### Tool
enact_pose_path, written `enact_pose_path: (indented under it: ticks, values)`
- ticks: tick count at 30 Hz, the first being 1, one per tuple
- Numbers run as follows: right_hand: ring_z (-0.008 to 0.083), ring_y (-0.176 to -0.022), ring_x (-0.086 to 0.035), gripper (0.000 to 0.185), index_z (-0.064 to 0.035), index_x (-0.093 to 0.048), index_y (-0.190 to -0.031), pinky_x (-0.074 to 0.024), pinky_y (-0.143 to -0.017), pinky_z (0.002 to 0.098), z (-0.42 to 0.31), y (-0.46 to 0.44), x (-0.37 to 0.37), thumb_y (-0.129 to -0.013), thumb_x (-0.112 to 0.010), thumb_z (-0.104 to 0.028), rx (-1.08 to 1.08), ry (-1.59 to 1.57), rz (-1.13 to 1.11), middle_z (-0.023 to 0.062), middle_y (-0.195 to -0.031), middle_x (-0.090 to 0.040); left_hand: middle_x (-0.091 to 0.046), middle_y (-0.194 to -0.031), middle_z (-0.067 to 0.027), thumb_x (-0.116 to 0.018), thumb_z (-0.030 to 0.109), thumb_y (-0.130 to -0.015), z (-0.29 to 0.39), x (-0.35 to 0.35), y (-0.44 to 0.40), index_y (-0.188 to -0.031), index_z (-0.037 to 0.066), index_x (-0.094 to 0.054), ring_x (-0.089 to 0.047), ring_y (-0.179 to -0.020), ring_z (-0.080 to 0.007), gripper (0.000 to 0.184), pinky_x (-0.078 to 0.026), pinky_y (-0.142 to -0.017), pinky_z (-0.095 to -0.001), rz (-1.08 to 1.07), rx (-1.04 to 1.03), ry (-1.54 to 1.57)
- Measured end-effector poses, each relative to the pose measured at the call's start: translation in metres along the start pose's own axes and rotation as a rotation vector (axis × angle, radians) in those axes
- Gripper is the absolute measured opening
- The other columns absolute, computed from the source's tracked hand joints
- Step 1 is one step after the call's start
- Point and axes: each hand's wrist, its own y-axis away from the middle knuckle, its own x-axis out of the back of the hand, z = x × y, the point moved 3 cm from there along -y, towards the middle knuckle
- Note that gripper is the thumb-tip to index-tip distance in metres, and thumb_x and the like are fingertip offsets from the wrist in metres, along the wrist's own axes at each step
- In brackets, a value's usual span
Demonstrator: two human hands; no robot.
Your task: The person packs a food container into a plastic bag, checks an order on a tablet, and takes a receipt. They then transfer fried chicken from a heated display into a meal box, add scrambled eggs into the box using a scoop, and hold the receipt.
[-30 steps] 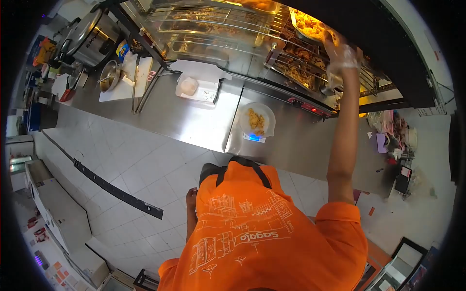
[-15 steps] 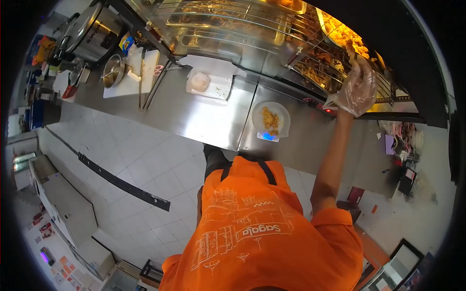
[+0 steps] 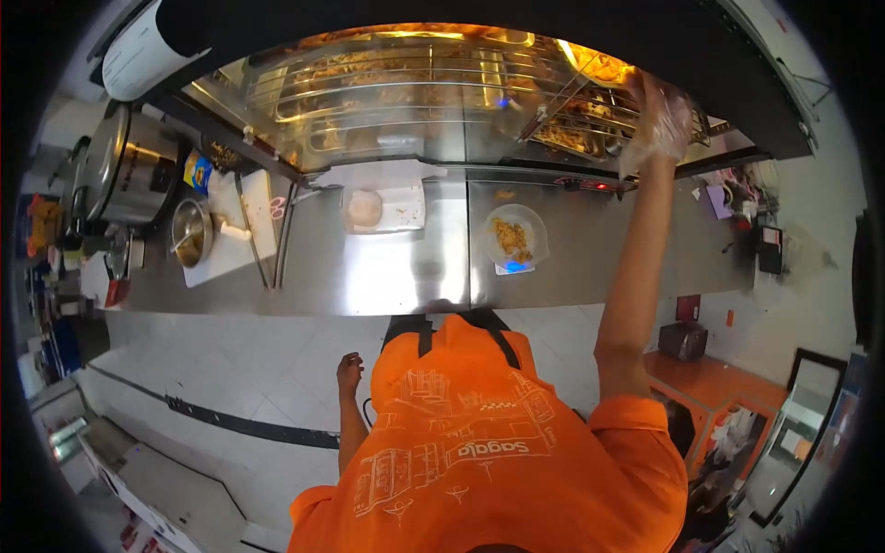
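Note:
My right hand [image 3: 662, 124], in a clear plastic glove, reaches into the lit warming cabinet beside a tray of golden fried food [image 3: 597, 64]. Its fingertips are dim and partly hidden, so I cannot tell whether anything is in them. On the steel counter below, a translucent bowl [image 3: 537, 221] with several fried pieces [image 3: 510, 240] rests on a small scale [image 3: 514, 268] with a blue lit display. My left hand [image 3: 349, 370] hangs low at my side, its fingers loosely bent and apart, nothing visible in it.
An open white takeaway box [image 3: 411, 207] holds a pale round lump [image 3: 365, 210]. To the left are a white cutting board [image 3: 262, 241], tongs [image 3: 285, 235], a metal bowl [image 3: 192, 232] and a large steel cooker [image 3: 138, 166]. Wire racks [image 3: 387, 78] fill the cabinet; its dark top edge overhangs my hand.
My right hand has gone from in front of the racks, holding a fried piece, up to the tray. My left hand has come into view. The camera view has turned.

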Motion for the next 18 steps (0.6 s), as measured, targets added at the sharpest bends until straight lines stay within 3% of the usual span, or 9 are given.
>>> enact_pose_path:
  ticks: [3,4,6,8,9,10,13,16,18]
  values:
    - [0.0338,-0.109,-0.055,0.03,-0.0119,-0.06,-0.121,-0.0426,-0.096,0.0429,0.006,-0.026,0.0,-0.093,-0.057,-0.024,-0.777,-0.033,-0.328,0.0112,-0.119,-0.059,-0.066,-0.089,-0.0068,-0.058,0.02,-0.083,0.009,0.008,-0.023,-0.112,0.008,-0.062,-0.064,-0.07,-0.0166,0.031,-0.045,-0.05,-0.0268,-0.033,-0.049,-0.014]
    - [0.0338,-0.109,-0.055,0.03,-0.0119,-0.06,-0.121,-0.0426,-0.096,0.0429,-0.005,-0.011,0.017,-0.093,-0.057,-0.024,-0.789,-0.024,-0.327,0.0112,-0.119,-0.059,-0.066,-0.089,-0.0071,-0.058,0.02,-0.083,0.014,0.008,-0.028,-0.112,0.008,-0.062,-0.064,-0.071,-0.0168,0.032,-0.046,-0.051,-0.027,-0.049,-0.093,-0.035]
    - [0.0339,-0.096,-0.063,0.056,-0.0097,-0.063,-0.116,-0.0489,-0.086,0.0427,-0.035,0.013,0.055,-0.089,-0.052,-0.058,-0.637,-0.228,0.042,0.0152,-0.105,-0.066,-0.066,-0.09,-0.0074,-0.058,0.02,-0.084,0.02,0.007,-0.032,-0.113,0.008,-0.062,-0.065,-0.072,-0.017,0.032,-0.046,-0.052,-0.0271,-0.064,-0.121,-0.052]
    - [0.0274,-0.086,-0.065,0.038,-0.0131,-0.066,-0.106,-0.0506,-0.077,0.0394,-0.06,0.077,0.023,-0.089,-0.06,-0.046,-0.743,-1.087,0.178,0.0117,-0.096,-0.067,-0.067,-0.091,-0.0084,-0.057,0.02,-0.085,0.028,-0.005,-0.034,-0.114,0.008,-0.062,-0.065,-0.074,-0.0166,0.032,-0.047,-0.055,-0.028,-0.063,-0.131,0.072]
    - [0.0202,-0.082,-0.065,0.023,-0.0131,-0.068,-0.1,-0.0509,-0.076,0.0354,-0.076,0.112,0.018,-0.087,-0.067,-0.031,-0.797,-0.936,-0.064,0.0078,-0.089,-0.068,-0.067,-0.093,-0.01,-0.057,0.02,-0.086,0.028,-0.01,-0.031,-0.114,0.007,-0.063,-0.065,-0.078,-0.0182,0.031,-0.049,-0.063,-0.0301,-0.065,-0.116,0.076]
    - [0.0189,-0.084,-0.065,0.022,-0.0091,-0.07,-0.096,-0.0513,-0.077,0.0361,-0.111,0.127,0.031,-0.085,-0.069,-0.028,-0.487,-0.458,-0.196,0.0054,-0.088,-0.069,-0.067,-0.093,-0.01,-0.057,0.02,-0.086,0.014,-0.016,-0.036,-0.114,0.007,-0.063,-0.065,-0.078,-0.0182,0.031,-0.049,-0.063,-0.0301,-0.063,-0.105,0.079]
    - [0.0157,-0.078,-0.063,0.024,-0.0088,-0.067,-0.104,-0.0523,-0.071,0.0296,-0.08,0.291,-0.101,-0.085,-0.069,-0.022,-0.322,-0.588,-0.393,0.0048,-0.089,-0.067,-0.068,-0.095,-0.0111,-0.058,0.021,-0.086,-0.031,-0.029,-0.059,-0.112,0.005,-0.064,-0.065,-0.081,-0.0202,0.032,-0.05,-0.07,-0.0311,-0.16,-0.28,-0.014]
    - [0.0148,-0.074,-0.065,0.031,-0.0077,-0.066,-0.111,-0.0529,-0.062,0.0291,-0.065,0.312,-0.098,-0.085,-0.07,-0.024,-0.53,-0.708,-0.571,0.007,-0.092,-0.068,-0.068,-0.094,-0.0111,-0.058,0.021,-0.085,-0.032,-0.027,-0.049,-0.112,0.005,-0.064,-0.065,-0.081,-0.0201,0.032,-0.05,-0.07,-0.031,-0.161,-0.349,-0.132]
    - [0.0134,-0.071,-0.065,0.036,-0.0052,-0.064,-0.115,-0.0526,-0.058,0.0286,-0.045,0.292,-0.063,-0.087,-0.068,-0.027,-1.127,-0.882,-0.582,0.008,-0.092,-0.068,-0.068,-0.094,-0.011,-0.058,0.021,-0.085,-0.025,-0.022,-0.041,-0.112,0.004,-0.064,-0.064,-0.081,-0.0201,0.032,-0.05,-0.07,-0.0309,-0.141,-0.336,-0.185]
